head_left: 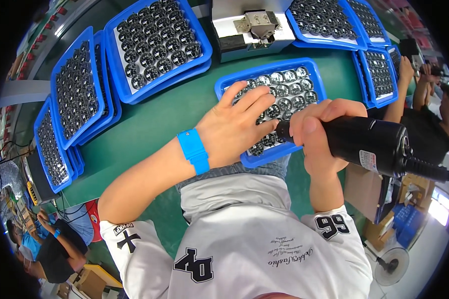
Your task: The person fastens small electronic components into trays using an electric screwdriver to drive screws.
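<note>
A blue tray (320,79) lies before me on the green table, filled with rows of round, shiny black-and-clear parts (283,90). My left hand (232,124) spreads over the tray's left side, fingers apart and resting on or just above the parts. A blue strap (193,152) circles that wrist. My right hand (317,132) is wrapped round a black electric screwdriver (364,142), held nearly level with its cable at the right. The screwdriver's narrow nose points left, close to my left thumb. Whether its tip touches a part is hidden.
Stacked blue trays of similar parts stand at back left (204,42), farther left (99,94) and back right (329,45). A metal-fronted box device (259,30) stands behind my tray. Other people work at both sides.
</note>
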Demonstrator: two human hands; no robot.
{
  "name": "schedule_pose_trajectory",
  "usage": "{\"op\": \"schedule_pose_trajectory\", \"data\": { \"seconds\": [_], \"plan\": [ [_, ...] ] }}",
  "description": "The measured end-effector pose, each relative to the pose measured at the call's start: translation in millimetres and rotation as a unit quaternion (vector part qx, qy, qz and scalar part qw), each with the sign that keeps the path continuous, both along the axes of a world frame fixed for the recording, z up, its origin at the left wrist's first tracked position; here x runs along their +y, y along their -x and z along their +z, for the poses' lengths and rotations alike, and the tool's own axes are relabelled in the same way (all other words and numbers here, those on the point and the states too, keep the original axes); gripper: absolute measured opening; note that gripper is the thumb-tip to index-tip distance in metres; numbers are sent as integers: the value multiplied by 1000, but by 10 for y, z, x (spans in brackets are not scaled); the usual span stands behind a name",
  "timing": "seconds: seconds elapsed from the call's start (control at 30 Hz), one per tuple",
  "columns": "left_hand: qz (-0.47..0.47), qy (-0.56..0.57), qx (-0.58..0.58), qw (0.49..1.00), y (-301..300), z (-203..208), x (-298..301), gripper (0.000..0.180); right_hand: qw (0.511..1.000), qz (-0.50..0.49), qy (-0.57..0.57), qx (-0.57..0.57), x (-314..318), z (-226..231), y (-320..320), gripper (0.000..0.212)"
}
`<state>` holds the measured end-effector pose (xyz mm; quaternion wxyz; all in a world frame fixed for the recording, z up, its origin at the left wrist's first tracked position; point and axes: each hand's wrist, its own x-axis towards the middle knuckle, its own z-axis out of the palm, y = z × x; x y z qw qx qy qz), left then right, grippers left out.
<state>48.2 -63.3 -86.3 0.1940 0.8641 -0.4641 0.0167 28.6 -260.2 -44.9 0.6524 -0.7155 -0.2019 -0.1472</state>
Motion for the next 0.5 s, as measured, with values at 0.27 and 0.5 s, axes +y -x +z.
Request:
{"op": "schedule_pose_trajectory", "data": {
  "seconds": [0.27, 0.5],
  "plan": [
    [12, -15, -32, 999, 37, 17, -18, 38, 999, 14, 29, 12, -94, 21, 64, 30],
    [1, -22, -27, 999, 67, 35, -44, 39, 975, 117, -184, -48, -87, 613, -530, 34]
  ]
}}
